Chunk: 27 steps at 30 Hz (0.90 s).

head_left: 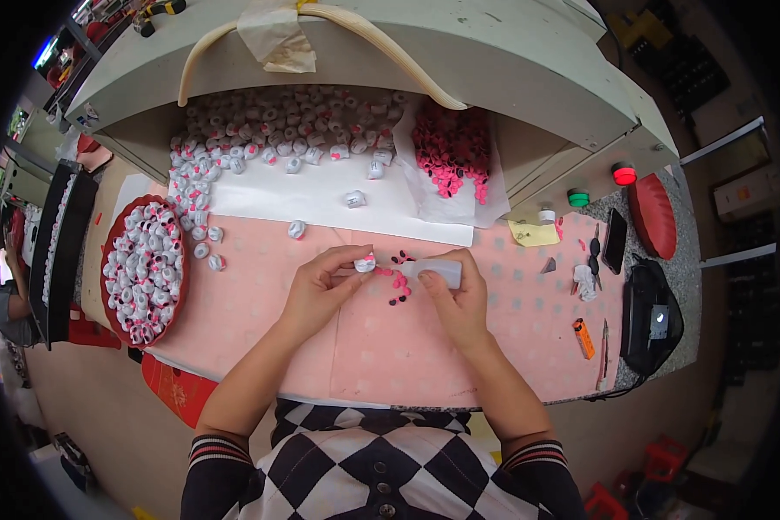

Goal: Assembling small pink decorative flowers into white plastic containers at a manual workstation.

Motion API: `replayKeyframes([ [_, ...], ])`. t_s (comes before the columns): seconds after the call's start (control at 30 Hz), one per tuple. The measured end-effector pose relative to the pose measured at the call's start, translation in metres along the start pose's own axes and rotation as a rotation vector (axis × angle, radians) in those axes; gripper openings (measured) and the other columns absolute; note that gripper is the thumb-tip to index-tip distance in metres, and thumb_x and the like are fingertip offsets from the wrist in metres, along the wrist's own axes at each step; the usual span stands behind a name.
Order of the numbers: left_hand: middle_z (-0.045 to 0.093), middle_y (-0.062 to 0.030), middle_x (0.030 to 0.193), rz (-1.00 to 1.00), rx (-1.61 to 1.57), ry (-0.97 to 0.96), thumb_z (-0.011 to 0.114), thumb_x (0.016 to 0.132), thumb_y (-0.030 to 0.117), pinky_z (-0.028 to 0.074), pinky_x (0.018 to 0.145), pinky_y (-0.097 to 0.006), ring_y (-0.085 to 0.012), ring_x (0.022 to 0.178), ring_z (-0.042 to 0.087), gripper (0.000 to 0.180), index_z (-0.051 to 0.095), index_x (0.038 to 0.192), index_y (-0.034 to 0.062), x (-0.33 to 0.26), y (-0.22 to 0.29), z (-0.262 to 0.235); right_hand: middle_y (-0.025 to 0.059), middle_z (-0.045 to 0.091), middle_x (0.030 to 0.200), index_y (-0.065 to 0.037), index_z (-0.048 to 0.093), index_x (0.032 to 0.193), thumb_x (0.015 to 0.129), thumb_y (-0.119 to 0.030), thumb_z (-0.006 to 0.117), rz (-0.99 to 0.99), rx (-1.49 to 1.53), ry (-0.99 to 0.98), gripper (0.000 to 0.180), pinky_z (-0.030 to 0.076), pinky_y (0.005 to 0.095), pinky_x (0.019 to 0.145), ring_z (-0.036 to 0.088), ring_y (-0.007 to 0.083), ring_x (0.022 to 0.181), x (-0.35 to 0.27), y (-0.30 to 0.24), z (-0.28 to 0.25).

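Between the thumb and fingers of my left hand (319,284) is a small rounded white piece (365,263) with a touch of pink. My right hand (461,302) is closed round a translucent squeeze bottle (440,272), lying almost level. Its nozzle points left at the white piece; whether the two touch I cannot tell. Several small pink and black bits (400,288) lie on the pink sheet (321,364) between my hands. A dark red scalloped tray (182,314) at the left is heaped with similar white pieces, many showing pink and black parts.
A grey machine housing (529,61) arches over the far side. Beneath it lie a pile of white pieces (269,121) and a paper with pink bits (451,156). At right are an orange lighter (583,339), tweezers (603,355), a phone (614,241) and a black pouch (650,325).
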<state>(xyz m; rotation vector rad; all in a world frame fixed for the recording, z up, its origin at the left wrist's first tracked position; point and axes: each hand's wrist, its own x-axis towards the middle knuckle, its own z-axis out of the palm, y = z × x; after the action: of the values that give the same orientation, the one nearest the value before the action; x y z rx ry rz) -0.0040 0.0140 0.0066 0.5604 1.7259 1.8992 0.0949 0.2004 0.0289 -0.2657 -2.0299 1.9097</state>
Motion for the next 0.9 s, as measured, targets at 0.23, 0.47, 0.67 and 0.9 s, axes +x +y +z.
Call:
replayKeyframes([
  [0.23, 0.060, -0.0070, 0.105, 0.010, -0.076, 0.104, 0.063, 0.083, -0.004, 0.053, 0.083, -0.027, -0.0132, 0.095, 0.060, 0.035, 0.055, 0.117, -0.0023, 0.008, 0.003, -0.020, 0.0050, 0.060, 0.091, -0.002, 0.054, 0.097, 0.084, -0.004, 0.066, 0.199, -0.055, -0.226, 0.018, 0.048, 0.0269, 0.067, 0.056, 0.0122, 0.075, 0.012, -0.007, -0.016],
  [0.47, 0.061, -0.0077, 0.109, 0.034, -0.105, 0.121, 0.063, 0.084, -0.005, 0.053, 0.084, -0.029, -0.0149, 0.099, 0.060, 0.039, 0.054, 0.122, -0.0020, 0.006, 0.007, -0.018, 0.0077, 0.059, 0.093, -0.004, 0.063, 0.093, 0.078, -0.001, 0.069, -0.188, -0.609, -0.467, 0.017, 0.048, 0.0286, 0.071, 0.058, 0.0219, 0.083, 0.005, -0.011, -0.009],
  [0.67, 0.061, -0.0092, 0.112, -0.033, -0.094, -0.075, 0.062, 0.085, -0.003, 0.052, 0.086, -0.026, -0.0156, 0.102, 0.061, 0.036, 0.058, 0.121, 0.0006, -0.003, 0.005, -0.003, 0.0031, 0.059, 0.086, -0.002, 0.060, 0.091, 0.083, -0.005, 0.067, 0.271, -0.006, -0.355, 0.011, 0.048, 0.0255, 0.068, 0.057, 0.0108, 0.077, 0.004, -0.016, -0.005],
  [0.9, 0.059, -0.0102, 0.114, 0.071, 0.039, -0.148, 0.062, 0.085, -0.002, 0.053, 0.084, -0.027, -0.0168, 0.102, 0.061, 0.034, 0.061, 0.118, 0.0038, -0.004, 0.012, 0.003, 0.0036, 0.059, 0.080, -0.001, 0.058, 0.092, 0.086, -0.009, 0.066, 0.391, 0.245, -0.330, 0.013, 0.048, 0.0238, 0.064, 0.056, 0.0091, 0.071, 0.005, -0.003, 0.002],
])
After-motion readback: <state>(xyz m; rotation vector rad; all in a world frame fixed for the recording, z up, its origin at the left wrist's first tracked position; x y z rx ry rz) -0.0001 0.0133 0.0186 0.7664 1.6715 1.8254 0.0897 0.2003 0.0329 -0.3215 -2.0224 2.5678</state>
